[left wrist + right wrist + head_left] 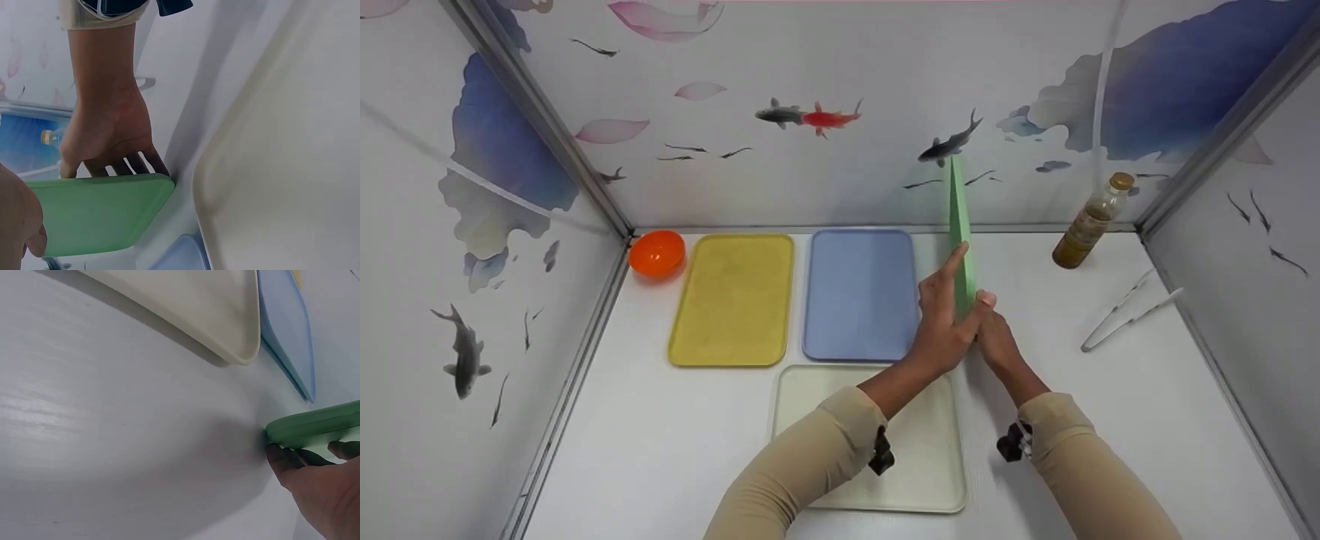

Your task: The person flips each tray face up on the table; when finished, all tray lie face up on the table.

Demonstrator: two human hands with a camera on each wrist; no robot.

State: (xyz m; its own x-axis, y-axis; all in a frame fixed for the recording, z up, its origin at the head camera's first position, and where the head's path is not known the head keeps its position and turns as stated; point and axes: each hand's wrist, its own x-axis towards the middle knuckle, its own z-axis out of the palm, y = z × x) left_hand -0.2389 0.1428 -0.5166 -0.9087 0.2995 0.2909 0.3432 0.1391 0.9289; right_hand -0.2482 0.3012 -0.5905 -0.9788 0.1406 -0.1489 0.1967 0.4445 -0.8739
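Observation:
A green tray (960,225) stands on its edge, tilted up, seen nearly edge-on in the head view. My left hand (941,326) grips its left side near the lower end. On the other side, my right hand (999,345) holds the same tray low down. In the left wrist view, the right hand's fingers (160,162) reach behind the tray, partly hidden. The right wrist view shows the right-hand fingers against the tray's corner, close to the white table. Left of the hands lies a blue tray (859,292), and below it a cream tray (937,465).
A yellow tray (733,300) lies at the left, with an orange bowl (657,255) in the far left corner. At the right stand a bottle of brown liquid (1087,229) and metal tongs (1125,319). Printed panels (840,180) wall the table on three sides.

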